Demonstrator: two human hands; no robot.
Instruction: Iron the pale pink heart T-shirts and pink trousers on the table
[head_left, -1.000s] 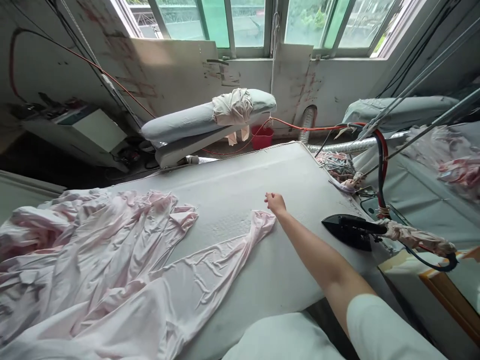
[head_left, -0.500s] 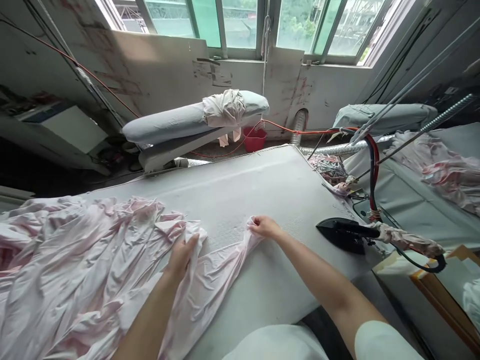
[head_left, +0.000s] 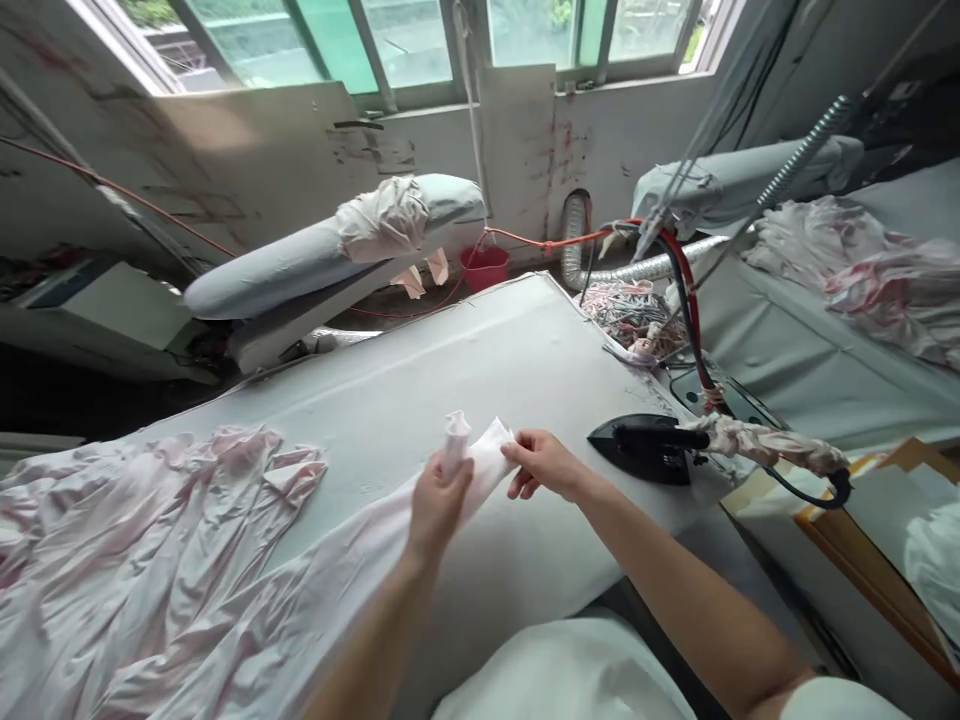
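A length of pale pink cloth stretches from the lower left up to both hands over the padded ironing table. My left hand is closed round a bunched part of it, and a folded end sticks up above the fingers. Thumb and forefinger of my right hand pinch the cloth's edge just to the right; the other fingers curl loosely below. A heap of crumpled pale pink cloth covers the table's left side. To the right of my right hand lies a black iron, its tip pointing left.
Behind the table stands a padded sleeve board, with a red bucket beside it. Cables and a cloth-wrapped hose run to the iron. At the right are an open cardboard box and more heaped cloth.
My left hand has moved right, close to my right hand, carrying cloth with it. The cloth between them is now short, and the view has shifted slightly.
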